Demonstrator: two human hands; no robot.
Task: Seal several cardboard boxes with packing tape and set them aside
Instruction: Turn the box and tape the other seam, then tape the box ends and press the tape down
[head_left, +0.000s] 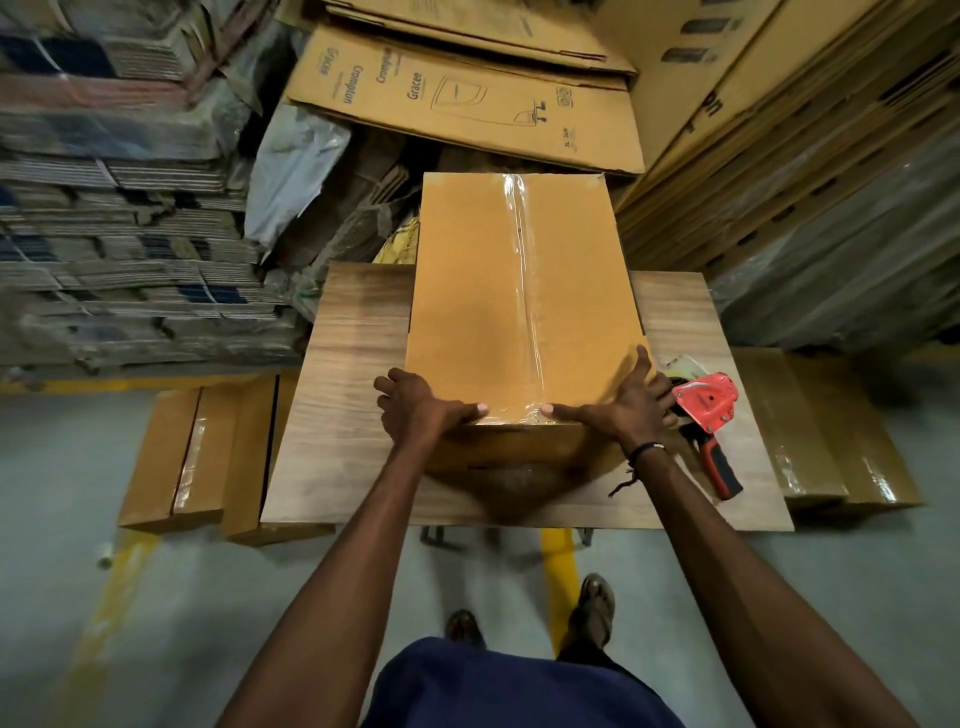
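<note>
While both hands are lying flat and uncurled on the near end of the cardboard box (519, 306), the left grip (415, 410) and right grip (623, 405) are flanking the clear tape strip (524, 291) running away between them. The box is sitting on the counter (343, 415), the tape dispenser (709, 421) just outside the right grip. The thumbs ought to be rubbing the tape end down over the near edge before lifting.

Both hands, left hand (421, 408) and right hand (631, 402), are pressing the taped box (467, 312) near edge, seemingly smoothing tape (527, 291).

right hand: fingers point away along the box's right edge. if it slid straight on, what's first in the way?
Probably nothing: the right hand lies on the box, whose taped top looks bare ahead. The red tape dispenser sits off to its right.
</note>
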